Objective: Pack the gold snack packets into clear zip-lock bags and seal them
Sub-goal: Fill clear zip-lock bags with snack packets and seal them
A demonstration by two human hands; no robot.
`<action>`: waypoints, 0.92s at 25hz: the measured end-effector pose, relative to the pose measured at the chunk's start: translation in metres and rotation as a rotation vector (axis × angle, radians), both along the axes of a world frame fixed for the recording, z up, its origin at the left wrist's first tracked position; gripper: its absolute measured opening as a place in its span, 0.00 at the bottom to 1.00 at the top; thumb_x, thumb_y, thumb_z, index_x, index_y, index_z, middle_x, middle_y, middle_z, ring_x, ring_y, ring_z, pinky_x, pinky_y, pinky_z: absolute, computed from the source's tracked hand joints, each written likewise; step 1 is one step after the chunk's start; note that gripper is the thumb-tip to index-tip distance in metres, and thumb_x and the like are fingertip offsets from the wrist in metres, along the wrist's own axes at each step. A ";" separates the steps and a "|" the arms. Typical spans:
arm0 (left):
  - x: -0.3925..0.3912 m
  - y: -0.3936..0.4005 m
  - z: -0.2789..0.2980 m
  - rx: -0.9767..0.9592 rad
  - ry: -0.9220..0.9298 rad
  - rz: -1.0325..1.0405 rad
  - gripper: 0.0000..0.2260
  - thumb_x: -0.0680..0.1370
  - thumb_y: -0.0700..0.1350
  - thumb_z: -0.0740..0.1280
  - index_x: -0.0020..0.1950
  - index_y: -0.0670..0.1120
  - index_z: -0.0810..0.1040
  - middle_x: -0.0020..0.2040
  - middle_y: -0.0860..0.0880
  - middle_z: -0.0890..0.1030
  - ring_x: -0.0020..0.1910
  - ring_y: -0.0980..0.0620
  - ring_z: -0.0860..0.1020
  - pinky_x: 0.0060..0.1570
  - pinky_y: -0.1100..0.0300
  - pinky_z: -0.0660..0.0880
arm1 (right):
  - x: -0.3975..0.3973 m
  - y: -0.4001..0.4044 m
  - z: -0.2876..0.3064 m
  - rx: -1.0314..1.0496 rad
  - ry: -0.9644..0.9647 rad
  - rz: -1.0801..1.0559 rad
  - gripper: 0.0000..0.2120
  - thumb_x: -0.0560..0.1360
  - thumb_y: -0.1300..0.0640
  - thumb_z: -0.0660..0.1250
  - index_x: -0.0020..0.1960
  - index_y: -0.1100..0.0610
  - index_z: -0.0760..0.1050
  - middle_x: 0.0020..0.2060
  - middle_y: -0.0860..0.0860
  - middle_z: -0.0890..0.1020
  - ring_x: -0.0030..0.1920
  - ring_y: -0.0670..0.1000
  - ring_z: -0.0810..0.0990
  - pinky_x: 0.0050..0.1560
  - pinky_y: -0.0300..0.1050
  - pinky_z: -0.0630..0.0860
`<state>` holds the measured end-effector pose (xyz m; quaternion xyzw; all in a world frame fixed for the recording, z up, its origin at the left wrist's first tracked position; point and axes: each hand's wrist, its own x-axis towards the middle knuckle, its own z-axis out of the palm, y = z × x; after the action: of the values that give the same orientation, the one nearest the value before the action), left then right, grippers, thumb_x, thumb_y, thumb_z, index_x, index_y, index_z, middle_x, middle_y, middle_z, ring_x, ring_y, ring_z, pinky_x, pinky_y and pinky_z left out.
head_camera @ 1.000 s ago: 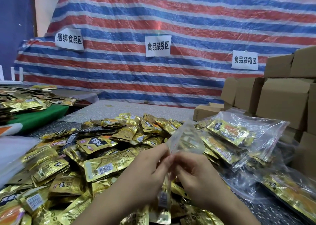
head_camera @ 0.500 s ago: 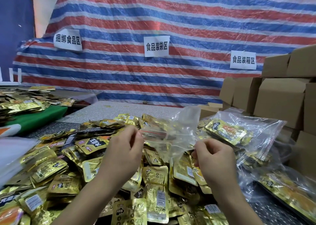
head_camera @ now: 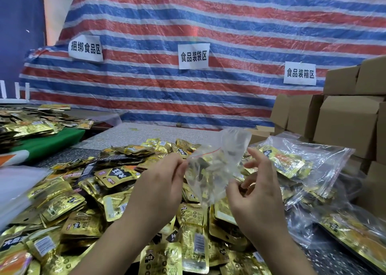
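Observation:
A heap of gold snack packets [head_camera: 79, 208] covers the table in front of me. Above it, an empty clear zip-lock bag [head_camera: 213, 170] with a red zip line hangs tilted between my hands. My left hand [head_camera: 160, 187] pinches the bag's left edge near the zip. My right hand [head_camera: 257, 193] is at the bag's lower right edge with its fingers spread apart. Its thumb tip is just at the plastic, without a clear grip on it.
Filled clear bags [head_camera: 302, 166] of gold packets lie at the right, more at the lower right. Cardboard boxes [head_camera: 344, 126] stack up behind them. At the left are more packets on a green cloth [head_camera: 48, 143] and white plastic [head_camera: 16, 189]. A striped tarp [head_camera: 229, 34] hangs behind.
My hands, first together on the bag's mouth, drew apart and spread the bag. Now the right hand's fingers have loosened from it while the left keeps its pinch.

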<state>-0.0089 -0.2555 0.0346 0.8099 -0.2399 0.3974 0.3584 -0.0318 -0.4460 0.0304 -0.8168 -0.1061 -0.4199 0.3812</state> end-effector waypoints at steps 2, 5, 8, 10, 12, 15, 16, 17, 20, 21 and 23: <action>-0.002 -0.002 0.000 0.128 -0.077 0.042 0.15 0.83 0.52 0.55 0.44 0.46 0.75 0.33 0.54 0.73 0.28 0.52 0.69 0.26 0.54 0.67 | -0.002 0.002 0.003 -0.038 -0.061 0.011 0.29 0.73 0.54 0.71 0.70 0.43 0.63 0.44 0.39 0.72 0.39 0.42 0.75 0.32 0.35 0.71; -0.006 -0.006 0.001 0.156 -0.166 0.031 0.14 0.81 0.52 0.55 0.44 0.46 0.75 0.34 0.55 0.72 0.28 0.53 0.67 0.27 0.59 0.64 | -0.005 0.006 0.008 0.000 -0.120 0.022 0.28 0.78 0.56 0.68 0.75 0.58 0.65 0.29 0.42 0.71 0.33 0.42 0.75 0.30 0.33 0.70; -0.014 -0.015 0.000 0.115 -0.186 0.001 0.19 0.82 0.61 0.51 0.51 0.49 0.74 0.39 0.58 0.73 0.32 0.59 0.70 0.29 0.69 0.62 | -0.010 0.007 0.012 0.141 -0.107 0.024 0.27 0.79 0.61 0.65 0.77 0.59 0.62 0.23 0.44 0.66 0.25 0.43 0.68 0.25 0.32 0.63; -0.019 -0.020 -0.005 0.188 -0.128 -0.082 0.30 0.77 0.71 0.50 0.66 0.51 0.69 0.52 0.59 0.76 0.46 0.63 0.74 0.43 0.74 0.67 | -0.011 0.004 0.012 0.255 -0.052 0.052 0.28 0.79 0.62 0.64 0.77 0.56 0.62 0.23 0.45 0.66 0.22 0.44 0.64 0.21 0.33 0.62; -0.020 -0.022 -0.011 0.319 -0.078 -0.126 0.41 0.73 0.74 0.57 0.77 0.50 0.58 0.67 0.56 0.74 0.61 0.60 0.74 0.59 0.66 0.72 | -0.011 0.001 0.013 0.361 0.012 0.102 0.31 0.78 0.64 0.64 0.79 0.56 0.59 0.22 0.50 0.69 0.22 0.44 0.65 0.21 0.34 0.65; -0.015 -0.022 -0.013 0.255 -0.190 -0.089 0.32 0.78 0.61 0.64 0.75 0.42 0.66 0.61 0.49 0.81 0.56 0.55 0.80 0.54 0.59 0.78 | -0.007 -0.002 0.021 0.543 0.114 0.204 0.37 0.76 0.68 0.63 0.80 0.52 0.54 0.26 0.54 0.80 0.24 0.46 0.74 0.25 0.40 0.75; -0.015 -0.021 -0.011 0.120 -0.204 -0.107 0.24 0.79 0.55 0.65 0.70 0.42 0.73 0.54 0.50 0.83 0.50 0.56 0.82 0.47 0.59 0.80 | -0.006 -0.002 0.026 0.609 0.143 0.269 0.37 0.76 0.69 0.63 0.80 0.51 0.54 0.26 0.53 0.80 0.24 0.47 0.74 0.24 0.41 0.73; -0.014 -0.020 -0.008 -0.036 -0.211 -0.138 0.17 0.80 0.51 0.66 0.64 0.43 0.77 0.49 0.52 0.84 0.44 0.58 0.82 0.40 0.60 0.80 | -0.005 -0.003 0.031 0.670 0.171 0.344 0.36 0.76 0.70 0.63 0.79 0.52 0.56 0.26 0.53 0.79 0.24 0.48 0.73 0.24 0.42 0.72; -0.016 -0.012 0.007 -0.411 -0.155 -0.266 0.05 0.78 0.47 0.68 0.50 0.48 0.82 0.41 0.56 0.84 0.40 0.59 0.82 0.36 0.66 0.79 | -0.006 -0.003 0.050 0.758 0.241 0.559 0.25 0.77 0.59 0.66 0.73 0.54 0.65 0.27 0.54 0.77 0.24 0.50 0.73 0.23 0.43 0.72; -0.018 -0.009 0.014 -0.516 -0.103 -0.312 0.05 0.77 0.48 0.67 0.48 0.50 0.82 0.40 0.54 0.84 0.39 0.58 0.82 0.36 0.65 0.79 | -0.007 -0.002 0.057 0.783 0.282 0.640 0.23 0.77 0.50 0.65 0.70 0.54 0.67 0.28 0.55 0.78 0.25 0.51 0.75 0.24 0.44 0.73; -0.017 -0.001 0.030 -0.707 0.018 -0.353 0.07 0.75 0.52 0.67 0.46 0.50 0.81 0.38 0.52 0.83 0.36 0.57 0.80 0.36 0.63 0.79 | -0.007 -0.002 0.070 0.840 0.383 0.774 0.23 0.79 0.41 0.57 0.66 0.56 0.70 0.30 0.57 0.79 0.27 0.54 0.79 0.26 0.45 0.76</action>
<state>-0.0261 -0.2567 0.0641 0.5864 -0.2208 0.3809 0.6799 -0.0391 -0.4484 0.0999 -0.5594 -0.1505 -0.1021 0.8087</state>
